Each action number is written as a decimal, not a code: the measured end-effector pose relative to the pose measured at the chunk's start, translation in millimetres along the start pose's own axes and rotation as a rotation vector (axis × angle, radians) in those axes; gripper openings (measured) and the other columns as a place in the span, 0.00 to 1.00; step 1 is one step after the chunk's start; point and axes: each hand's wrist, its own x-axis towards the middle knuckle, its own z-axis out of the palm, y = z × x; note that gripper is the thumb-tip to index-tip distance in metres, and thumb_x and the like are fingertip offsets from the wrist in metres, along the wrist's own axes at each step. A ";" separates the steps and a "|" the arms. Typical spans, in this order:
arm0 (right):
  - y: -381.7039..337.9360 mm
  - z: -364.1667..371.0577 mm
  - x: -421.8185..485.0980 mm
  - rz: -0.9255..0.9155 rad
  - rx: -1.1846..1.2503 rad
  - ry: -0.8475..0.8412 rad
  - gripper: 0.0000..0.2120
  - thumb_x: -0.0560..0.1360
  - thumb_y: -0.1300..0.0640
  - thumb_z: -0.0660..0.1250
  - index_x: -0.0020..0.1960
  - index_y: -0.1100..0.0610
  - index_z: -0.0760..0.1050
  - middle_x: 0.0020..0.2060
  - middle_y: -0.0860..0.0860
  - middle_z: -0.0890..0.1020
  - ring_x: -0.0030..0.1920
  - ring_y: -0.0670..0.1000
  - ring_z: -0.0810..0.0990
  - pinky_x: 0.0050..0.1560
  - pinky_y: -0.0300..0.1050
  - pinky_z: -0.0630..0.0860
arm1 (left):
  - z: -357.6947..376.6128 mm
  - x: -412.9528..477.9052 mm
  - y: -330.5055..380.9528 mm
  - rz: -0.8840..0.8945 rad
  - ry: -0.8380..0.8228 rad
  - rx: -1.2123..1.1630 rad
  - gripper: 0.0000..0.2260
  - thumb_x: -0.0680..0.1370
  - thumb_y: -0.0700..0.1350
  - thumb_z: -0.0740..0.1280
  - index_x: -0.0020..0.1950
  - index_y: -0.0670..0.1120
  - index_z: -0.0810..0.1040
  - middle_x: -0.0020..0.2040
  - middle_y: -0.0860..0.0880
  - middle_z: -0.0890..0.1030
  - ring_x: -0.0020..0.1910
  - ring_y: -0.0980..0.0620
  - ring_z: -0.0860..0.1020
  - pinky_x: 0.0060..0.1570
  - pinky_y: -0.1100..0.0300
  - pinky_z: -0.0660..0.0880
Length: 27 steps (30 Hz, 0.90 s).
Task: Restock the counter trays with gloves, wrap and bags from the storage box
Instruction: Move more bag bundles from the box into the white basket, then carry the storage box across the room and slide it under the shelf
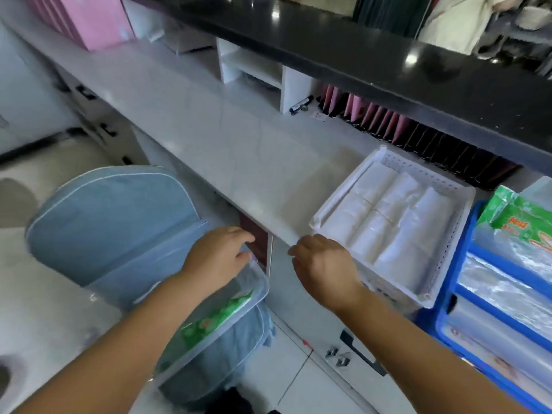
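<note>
- Currently L hand (218,258) on far rim of storage box (262,283); fingers bent, grip unclear.
- R hand (325,264) loosely curled, empty, beside white tray (447,252).
- Green pack (215,316) lies lengthwise in box, under L forearm; L hand nearer.

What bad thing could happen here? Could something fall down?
Maybe. The clear storage box sits on a padded blue chair, not a firm surface, so a push from the left hand might tip it. The white tray of bags sits near the counter edge, right beside the right hand; a bump could slide it off.
</note>
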 end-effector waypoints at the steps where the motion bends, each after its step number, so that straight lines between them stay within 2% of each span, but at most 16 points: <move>1: -7.5 2.9 0.7 -0.009 0.009 -0.022 0.07 0.64 0.66 0.69 0.39 0.57 0.80 0.35 0.53 0.82 0.34 0.56 0.79 0.29 0.47 0.76 | -4.6 -7.0 -9.8 -0.028 -0.002 0.016 0.14 0.75 0.46 0.65 0.60 0.52 0.77 0.57 0.52 0.80 0.57 0.49 0.76 0.51 0.54 0.74; 6: -50.8 17.8 8.9 -0.070 0.034 -0.051 0.08 0.60 0.65 0.72 0.37 0.55 0.81 0.31 0.52 0.81 0.31 0.55 0.79 0.26 0.43 0.76 | -26.1 -39.8 -68.1 -0.200 0.008 0.057 0.14 0.74 0.46 0.67 0.59 0.52 0.78 0.58 0.50 0.80 0.58 0.47 0.76 0.54 0.54 0.72; 9: -74.0 35.3 18.3 -0.056 0.036 -0.088 0.07 0.61 0.65 0.71 0.37 0.56 0.81 0.31 0.52 0.81 0.31 0.56 0.79 0.27 0.43 0.76 | -32.9 -51.9 -110.0 -0.284 -0.013 0.054 0.15 0.74 0.45 0.67 0.61 0.50 0.77 0.61 0.49 0.79 0.60 0.47 0.75 0.57 0.55 0.71; 12: -96.2 60.7 30.6 -0.005 0.047 -0.151 0.06 0.65 0.65 0.68 0.39 0.57 0.81 0.34 0.53 0.82 0.34 0.57 0.80 0.30 0.46 0.78 | -36.0 -57.4 -156.7 -0.320 -0.053 0.044 0.15 0.75 0.45 0.66 0.61 0.49 0.77 0.62 0.49 0.79 0.61 0.47 0.75 0.57 0.55 0.71; 15: -119.6 96.2 46.3 0.086 0.053 -0.227 0.11 0.71 0.63 0.60 0.47 0.55 0.80 0.43 0.52 0.82 0.43 0.56 0.80 0.40 0.47 0.78 | -33.1 -49.5 -208.7 -0.316 -0.112 0.052 0.15 0.75 0.45 0.65 0.62 0.49 0.76 0.62 0.49 0.78 0.61 0.47 0.75 0.57 0.55 0.72; 21: -186.1 175.3 63.8 0.443 0.151 -0.290 0.16 0.74 0.62 0.58 0.56 0.52 0.79 0.50 0.52 0.82 0.50 0.55 0.79 0.44 0.46 0.77 | -9.0 -15.1 -312.3 -0.242 -0.282 0.056 0.14 0.76 0.44 0.63 0.62 0.49 0.76 0.60 0.48 0.78 0.58 0.46 0.76 0.52 0.56 0.72; 27: -240.5 234.5 44.1 0.873 0.179 -0.392 0.16 0.74 0.63 0.60 0.59 0.52 0.76 0.55 0.50 0.79 0.52 0.54 0.79 0.44 0.45 0.75 | 26.4 0.2 -372.9 -0.204 -0.449 0.134 0.14 0.75 0.43 0.61 0.60 0.45 0.74 0.58 0.45 0.77 0.55 0.42 0.75 0.46 0.54 0.73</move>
